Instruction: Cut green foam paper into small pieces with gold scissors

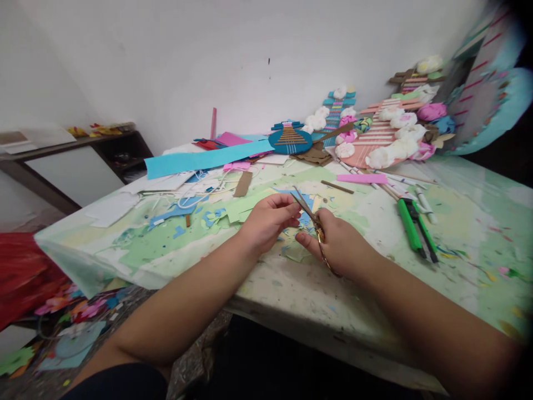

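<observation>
Currently, near the front edge of the table [270, 286], right hand [345, 244] grips scissors [317, 223], gold-toned handles within the grip, blades slightly parted, tips beside the left hand [270, 221]. Its fingertips bunched; cannot tell what, if anything, they pinch. Pale green paper [247, 206] lies just past it; blue strip [204, 159] toward the table's far edge.

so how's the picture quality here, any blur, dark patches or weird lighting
Head view: soft light on the white wall, no strong glare; head view: black shading cuts into the right edge, worst in the upper corner; head view: floor scraps look soft, while the scissors in the right hand read fairly clearly.
</observation>
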Motion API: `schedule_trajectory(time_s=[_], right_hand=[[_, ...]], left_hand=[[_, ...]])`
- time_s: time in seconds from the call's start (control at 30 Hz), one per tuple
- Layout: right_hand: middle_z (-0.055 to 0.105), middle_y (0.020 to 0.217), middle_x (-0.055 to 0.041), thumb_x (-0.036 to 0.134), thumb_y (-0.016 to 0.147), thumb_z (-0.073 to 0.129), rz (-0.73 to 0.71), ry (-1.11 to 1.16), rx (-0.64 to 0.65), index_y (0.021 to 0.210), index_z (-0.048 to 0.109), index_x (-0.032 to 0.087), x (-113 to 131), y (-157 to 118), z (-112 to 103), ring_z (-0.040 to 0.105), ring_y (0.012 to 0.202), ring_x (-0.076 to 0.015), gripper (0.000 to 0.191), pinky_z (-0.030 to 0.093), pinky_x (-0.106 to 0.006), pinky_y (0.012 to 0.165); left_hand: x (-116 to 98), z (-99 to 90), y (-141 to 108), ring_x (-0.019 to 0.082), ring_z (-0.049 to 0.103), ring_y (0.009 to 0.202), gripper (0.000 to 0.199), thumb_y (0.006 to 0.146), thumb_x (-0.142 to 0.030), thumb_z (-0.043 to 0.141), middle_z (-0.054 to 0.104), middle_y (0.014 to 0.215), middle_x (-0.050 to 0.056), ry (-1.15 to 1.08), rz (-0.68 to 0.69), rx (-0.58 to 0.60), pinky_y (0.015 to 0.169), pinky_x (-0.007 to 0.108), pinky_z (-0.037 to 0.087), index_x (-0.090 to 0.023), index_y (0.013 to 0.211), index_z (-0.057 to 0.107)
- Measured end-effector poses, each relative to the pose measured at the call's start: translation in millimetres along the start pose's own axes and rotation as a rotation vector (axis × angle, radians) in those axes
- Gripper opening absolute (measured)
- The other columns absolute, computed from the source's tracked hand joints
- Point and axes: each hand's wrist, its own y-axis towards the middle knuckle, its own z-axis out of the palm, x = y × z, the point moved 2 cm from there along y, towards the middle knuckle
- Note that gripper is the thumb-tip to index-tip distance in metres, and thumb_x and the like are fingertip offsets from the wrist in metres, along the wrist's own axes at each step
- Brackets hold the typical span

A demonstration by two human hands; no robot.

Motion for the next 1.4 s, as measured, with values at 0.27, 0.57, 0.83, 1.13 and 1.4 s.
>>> schedule_trajectory(time_s=[0.27,0.57,0.83,1.13,1.4], right_hand=[[0.055,0.071,-0.0068,0.059,0.069,0.033,0.006,-0.012,0.013,0.084,0.039,0.017,-2,0,1,0.049,0.061,-0.0169,0.044,0.027,-0.023,0.047],[0.056,0.072,-0.0073,0.061,0.068,0.031,0.005,-0.031,0.037,0.084,0.039,0.018,-3,0,2,0.050,0.062,-0.0182,0.047,0.028,-0.023,0.046],[0.056,0.069,-0.0067,0.060,0.069,0.029,-0.012,-0.057,0.029,0.086,0.040,0.017,-5,2,4,0.049,0.060,-0.0172,0.047,0.027,-0.023,0.046],[0.053,0.062,-0.0039,0.052,0.075,0.028,0.001,-0.094,0.003,0.080,0.040,0.016,-4,2,2,0.046,0.054,-0.0144,0.038,0.024,-0.022,0.044],[0.054,0.061,-0.0039,0.051,0.076,0.027,-0.015,-0.137,-0.018,0.080,0.040,0.016,-3,1,2,0.048,0.054,-0.0151,0.037,0.023,-0.022,0.044]], left_hand=[[7,-0.4,2,0.005,0.047,0.054,0.009,0.064,-0.021,0.057,0.049,0.059,-0.002,-0.034,-0.013,0.065,0.054,0.020,0.038,-0.013,0.066,0.053],[8,-0.6,3,0.004,0.047,0.053,0.005,0.065,-0.017,0.055,0.050,0.058,-0.002,-0.041,-0.032,0.014,0.055,0.018,0.038,-0.012,0.065,0.053],[6,0.9,1,0.005,0.050,0.055,0.009,0.064,-0.019,0.057,0.053,0.061,-0.001,-0.091,-0.076,0.049,0.056,0.019,0.040,-0.012,0.064,0.052],[2,3.0,0,0.006,0.050,0.055,0.009,0.063,-0.018,0.057,0.053,0.059,-0.001,-0.103,-0.040,0.067,0.054,0.020,0.039,-0.012,0.063,0.050],[-5,4.1,-3,0.005,0.048,0.050,0.007,0.062,-0.016,0.056,0.050,0.052,-0.003,-0.062,-0.007,0.037,0.052,0.020,0.038,-0.013,0.061,0.049]])
